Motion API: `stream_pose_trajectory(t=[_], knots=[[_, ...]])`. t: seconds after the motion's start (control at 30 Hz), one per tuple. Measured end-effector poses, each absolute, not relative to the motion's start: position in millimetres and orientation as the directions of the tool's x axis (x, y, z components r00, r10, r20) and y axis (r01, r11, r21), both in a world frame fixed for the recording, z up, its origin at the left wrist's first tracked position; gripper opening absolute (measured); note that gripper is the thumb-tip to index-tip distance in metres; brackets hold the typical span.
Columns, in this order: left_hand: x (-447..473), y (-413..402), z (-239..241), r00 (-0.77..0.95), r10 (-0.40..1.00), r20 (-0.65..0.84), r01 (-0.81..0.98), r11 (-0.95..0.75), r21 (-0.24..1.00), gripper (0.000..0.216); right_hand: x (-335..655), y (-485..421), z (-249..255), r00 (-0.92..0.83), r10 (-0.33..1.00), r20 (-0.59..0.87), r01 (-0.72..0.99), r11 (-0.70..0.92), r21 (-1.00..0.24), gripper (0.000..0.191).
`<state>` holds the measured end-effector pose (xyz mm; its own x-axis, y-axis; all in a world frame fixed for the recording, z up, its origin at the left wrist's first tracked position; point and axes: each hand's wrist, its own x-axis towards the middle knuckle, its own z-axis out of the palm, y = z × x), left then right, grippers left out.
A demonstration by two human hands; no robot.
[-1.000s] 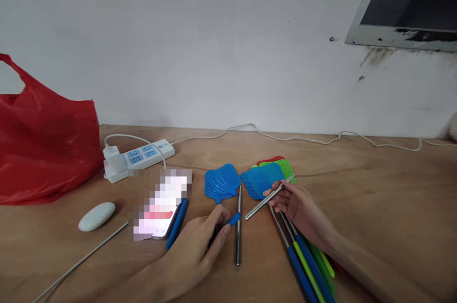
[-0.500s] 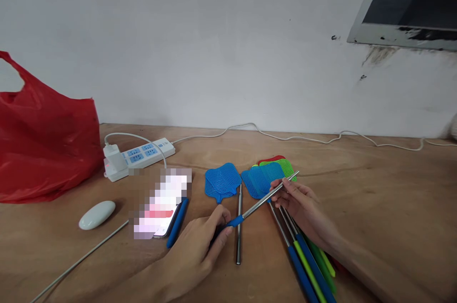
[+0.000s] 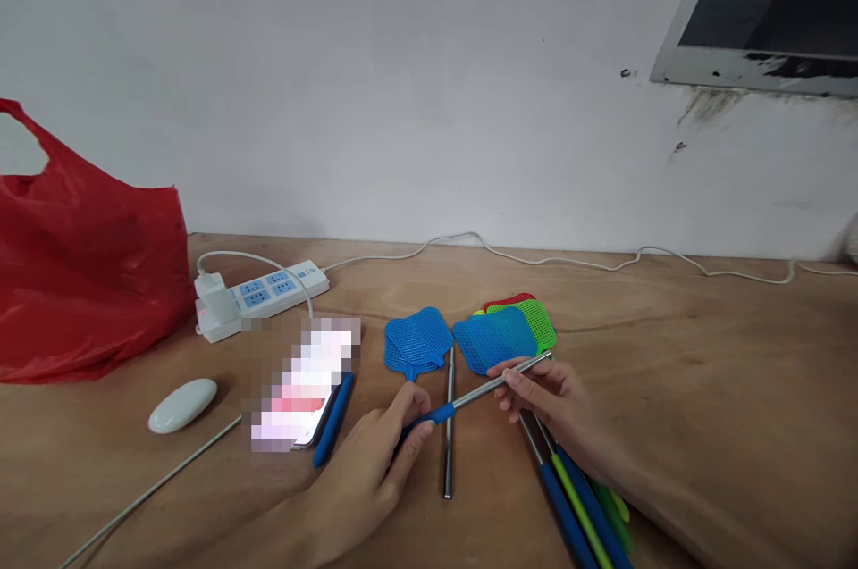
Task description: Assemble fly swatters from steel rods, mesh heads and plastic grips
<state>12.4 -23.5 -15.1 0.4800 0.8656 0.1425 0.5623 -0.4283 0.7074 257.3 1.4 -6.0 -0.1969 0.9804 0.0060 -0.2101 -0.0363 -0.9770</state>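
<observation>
Two bare hands work close together above a light-brown wooden table (image 3: 703, 355) in the head view. The left hand (image 3: 375, 462) is closed around a blue tubular handle (image 3: 442, 414), whose end pokes out past the thumb. The right hand (image 3: 546, 399) pinches a slim silver metal rod (image 3: 483, 390) between thumb and fingers; the rod slants down to meet the handle's end, though how deep it sits inside cannot be told. Beneath that joint, a second silver metal rod (image 3: 449, 444) lies on the wood, just beside two overlapping blue mesh swatter heads (image 3: 416, 341). Near the right hand rests a pile of blue, green and red mesh swatter heads (image 3: 496, 337), with blue and green long grips (image 3: 563, 506) reaching toward the near edge. A loose blue handle (image 3: 333, 422) lies beside a partly pixelated phone (image 3: 312, 390).
</observation>
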Motion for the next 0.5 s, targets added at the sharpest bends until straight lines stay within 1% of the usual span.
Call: stream_pose_trajectory(t=[0.07, 0.2, 0.23, 0.37, 0.5], knots=[[12.7, -24.0, -14.7, 0.485, 0.863, 0.140, 0.555, -0.427, 0.714, 0.013, 257.8, 1.2, -4.8, -0.209, 0.978, 0.005, -0.232, -0.045, -0.972, 0.032], [13.3, -24.7, -10.9, 0.481, 0.869, 0.118, 0.544, -0.401, 0.737, 0.016, 260.6, 2.1, -1.0, -0.166, 0.986, 0.012, -0.335, -0.045, -0.941, 0.030], [13.4, -24.9, -10.3, 0.478, 0.871, 0.115, 0.541, -0.395, 0.742, 0.016, 261.3, 2.4, -1.0, -0.169, 0.985, 0.028, -0.327, -0.029, -0.945, 0.029], [13.1, -25.8, -11.8, 0.477, 0.873, 0.099, 0.532, -0.376, 0.759, 0.016, 263.1, 3.6, -5.1, -0.214, 0.972, 0.093, -0.209, 0.047, -0.977, 0.026], [12.6, -25.7, -14.8, 0.468, 0.879, 0.092, 0.527, -0.361, 0.769, 0.016, 263.4, 5.1, -6.7, -0.235, 0.967, 0.101, -0.184, 0.058, -0.981, 0.024]])
